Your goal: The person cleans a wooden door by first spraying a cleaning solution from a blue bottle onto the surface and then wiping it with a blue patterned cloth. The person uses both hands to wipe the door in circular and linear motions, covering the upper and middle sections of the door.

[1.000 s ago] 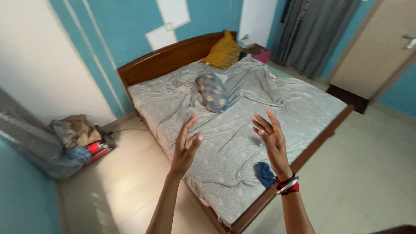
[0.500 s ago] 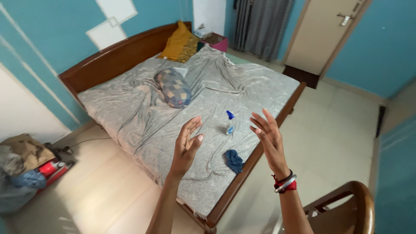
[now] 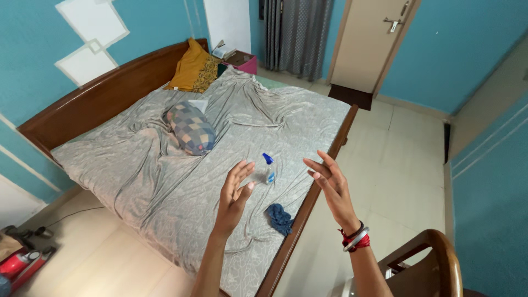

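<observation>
Both of my hands are raised in front of me, palms facing each other, holding nothing. My left hand [image 3: 234,197] hovers with fingers apart above the grey bedsheet [image 3: 165,176]. My right hand [image 3: 329,187], with red and silver bangles at the wrist, hangs over the bed's wooden side rail [image 3: 308,203]. Between the hands, further off on the sheet, stands a clear spray bottle [image 3: 269,169] with a blue nozzle. A crumpled blue cloth [image 3: 280,218] lies near the bed edge, below and between my hands.
A checked pillow [image 3: 190,130] and a yellow pillow [image 3: 193,69] lie toward the wooden headboard [image 3: 104,88]. A pink bedside table [image 3: 242,60], grey curtain [image 3: 297,33] and beige door [image 3: 368,44] stand beyond. A wooden chair back [image 3: 429,264] curves at bottom right. Red items [image 3: 22,264] sit on the floor at left.
The view has swung right: the bed shifted left, the door and chair came further into view. Both hands stay raised and empty, drifting slightly toward the spray bottle.
</observation>
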